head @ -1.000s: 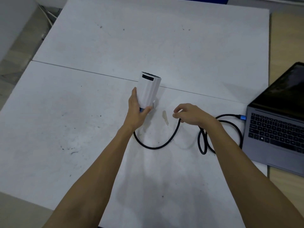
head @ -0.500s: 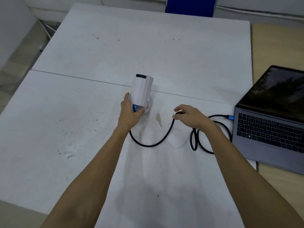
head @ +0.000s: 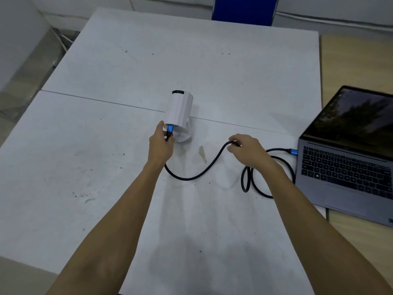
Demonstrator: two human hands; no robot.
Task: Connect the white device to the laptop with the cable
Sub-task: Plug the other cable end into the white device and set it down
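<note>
The left hand pinches the blue plug at the white device, mid-frame, its long axis tilted up-frame. The right hand grips the black cable, which loops right to the laptop.

- In front of me lies a white table, scuffed with dark specks.
- A seam crosses it.
- A pale smear marks it.
- A blue chair back stands at its far edge.
</note>
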